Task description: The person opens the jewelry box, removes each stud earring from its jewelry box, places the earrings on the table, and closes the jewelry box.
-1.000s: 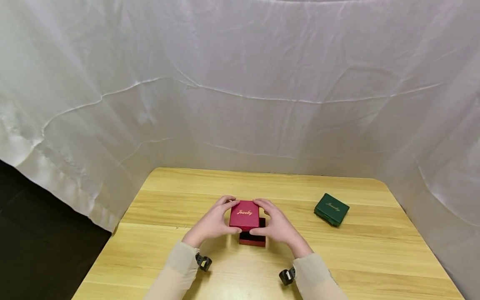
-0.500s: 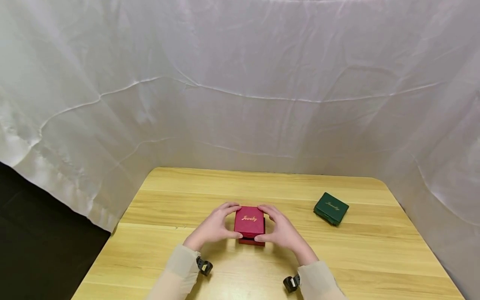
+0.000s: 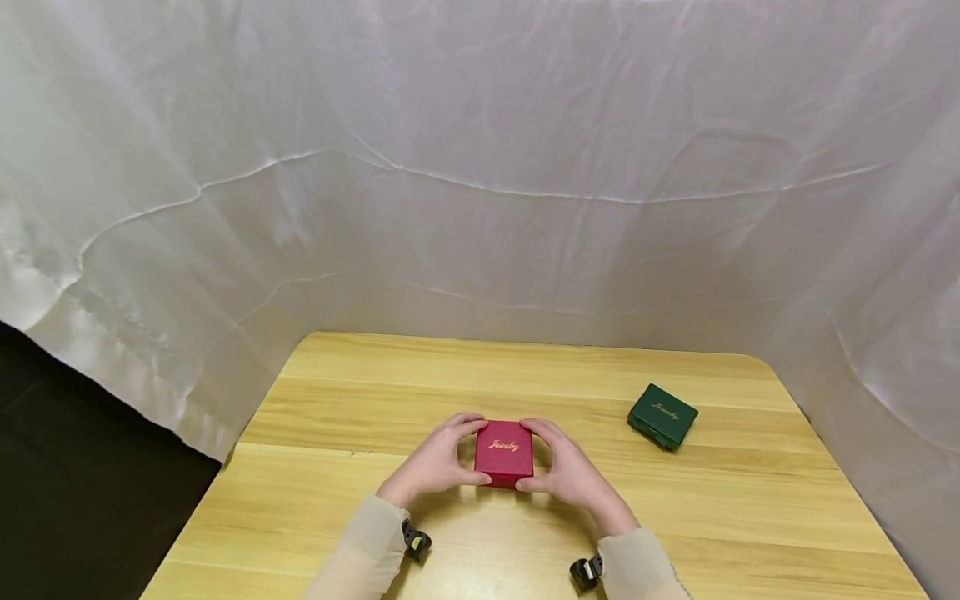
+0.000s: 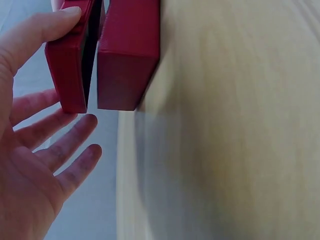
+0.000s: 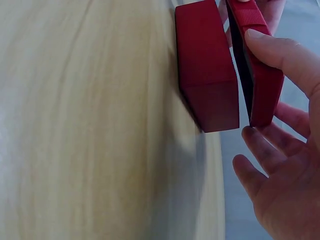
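Both hands hold the red lid (image 3: 504,450) of a small jewelry box, gold "Jewelry" lettering on its top. My left hand (image 3: 437,460) pinches its left side, thumb on the front face. Opposite, my right hand (image 3: 567,472) grips the right side the same way. In the left wrist view the red box base (image 4: 127,55) rests on the table under the lid, with a narrow gap between them. That gap also shows in the right wrist view, beside the base (image 5: 207,65). From the head view the lid covers the base almost wholly.
A green box (image 3: 663,417) with "Jewelry" lettering lies at an angle on the right of the wooden table (image 3: 262,500). Pale cloth (image 3: 525,167) hangs behind and at the sides of the table. A black camera (image 3: 417,543) is worn on the left wrist.
Both hands have brought the lid toward me, slightly right and down, over the base. The base's dark inside, visible before, is now covered in the head view. The green box stays put.
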The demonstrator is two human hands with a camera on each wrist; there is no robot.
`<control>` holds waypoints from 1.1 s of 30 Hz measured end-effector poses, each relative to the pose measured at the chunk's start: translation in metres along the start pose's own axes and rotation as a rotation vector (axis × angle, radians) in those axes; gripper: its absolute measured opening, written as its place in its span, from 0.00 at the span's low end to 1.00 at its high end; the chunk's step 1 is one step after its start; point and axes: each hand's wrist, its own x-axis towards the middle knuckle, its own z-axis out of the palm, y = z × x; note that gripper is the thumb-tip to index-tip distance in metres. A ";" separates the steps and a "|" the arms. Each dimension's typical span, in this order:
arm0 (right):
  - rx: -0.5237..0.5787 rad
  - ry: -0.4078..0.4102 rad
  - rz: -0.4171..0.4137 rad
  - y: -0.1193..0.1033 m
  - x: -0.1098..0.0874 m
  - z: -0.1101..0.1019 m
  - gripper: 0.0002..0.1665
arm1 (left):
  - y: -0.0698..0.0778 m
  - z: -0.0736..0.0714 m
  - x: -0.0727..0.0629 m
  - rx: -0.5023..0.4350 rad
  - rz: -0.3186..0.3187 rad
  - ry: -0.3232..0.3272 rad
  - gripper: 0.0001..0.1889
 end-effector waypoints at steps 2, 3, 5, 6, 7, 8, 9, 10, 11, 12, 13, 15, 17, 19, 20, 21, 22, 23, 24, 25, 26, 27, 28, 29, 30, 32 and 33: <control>-0.002 0.000 0.002 0.001 0.000 0.001 0.52 | 0.000 0.001 0.000 0.005 -0.003 0.001 0.43; -0.003 0.000 0.004 0.002 0.000 0.001 0.52 | -0.001 0.002 0.000 0.008 -0.005 0.000 0.43; -0.003 0.001 0.006 0.003 0.000 0.002 0.52 | -0.001 0.004 0.000 0.013 -0.010 0.001 0.43; -0.006 0.002 0.007 0.004 0.000 0.002 0.52 | -0.001 0.004 0.001 0.011 -0.013 -0.001 0.44; -0.009 0.001 0.009 0.004 0.000 0.003 0.52 | -0.001 0.005 0.001 0.008 -0.015 -0.004 0.44; -0.008 0.001 0.010 0.005 0.000 0.003 0.52 | -0.002 0.005 0.001 0.004 -0.017 -0.006 0.44; -0.008 0.000 0.013 0.006 0.001 0.004 0.52 | -0.002 0.006 0.001 0.002 -0.018 -0.009 0.44; -0.005 -0.001 0.014 0.006 0.001 0.004 0.52 | -0.002 0.006 0.001 -0.002 -0.018 -0.011 0.44; -0.003 -0.003 0.017 0.006 0.001 0.004 0.52 | -0.002 0.006 0.001 -0.003 -0.017 -0.013 0.44; 0.001 -0.005 0.019 0.007 0.001 0.004 0.52 | -0.002 0.007 0.001 -0.003 -0.017 -0.014 0.44; 0.006 -0.007 0.020 0.007 0.001 0.004 0.52 | -0.002 0.007 0.002 -0.001 -0.015 -0.015 0.44; 0.012 -0.009 0.020 0.007 0.001 0.004 0.52 | -0.002 0.006 0.002 0.007 -0.014 -0.016 0.44; 0.017 -0.009 0.017 0.007 0.001 0.004 0.52 | -0.002 0.006 0.003 0.014 -0.013 -0.019 0.44; 0.017 -0.008 0.012 0.007 0.002 0.004 0.52 | -0.003 0.006 0.004 0.015 -0.017 -0.025 0.44; 0.015 -0.008 0.012 0.007 0.002 0.004 0.52 | -0.002 0.006 0.004 0.017 -0.019 -0.027 0.44; 0.014 -0.009 0.013 0.007 0.002 0.004 0.52 | -0.002 0.006 0.004 0.017 -0.020 -0.029 0.44; 0.012 -0.008 0.013 0.007 0.002 0.004 0.52 | -0.002 0.006 0.004 0.019 -0.023 -0.031 0.44; 0.009 -0.009 0.014 0.007 0.002 0.004 0.52 | -0.002 0.006 0.005 0.022 -0.025 -0.033 0.44; 0.008 -0.009 0.010 0.007 0.003 0.004 0.52 | -0.003 0.006 0.005 0.024 -0.028 -0.035 0.44; 0.008 -0.010 0.009 0.006 0.003 0.004 0.52 | -0.002 0.006 0.005 0.028 -0.029 -0.036 0.44; 0.007 -0.011 0.007 0.006 0.003 0.004 0.52 | -0.003 0.006 0.005 0.033 -0.030 -0.037 0.45; 0.007 -0.012 0.005 0.007 0.003 0.004 0.52 | -0.003 0.007 0.005 0.036 -0.031 -0.038 0.45; 0.006 -0.014 0.005 0.007 0.003 0.004 0.51 | -0.003 0.007 0.005 0.041 -0.032 -0.039 0.45; 0.007 -0.016 0.004 0.007 0.003 0.004 0.51 | -0.004 0.007 0.005 0.043 -0.031 -0.040 0.45; 0.008 -0.016 0.003 0.007 0.003 0.004 0.51 | -0.004 0.007 0.005 0.046 -0.032 -0.041 0.45; 0.007 -0.020 0.008 0.007 0.003 0.005 0.51 | -0.004 0.008 0.005 0.050 -0.030 -0.041 0.44; 0.010 -0.021 0.010 0.007 0.003 0.005 0.52 | -0.004 0.008 0.005 0.050 -0.029 -0.041 0.44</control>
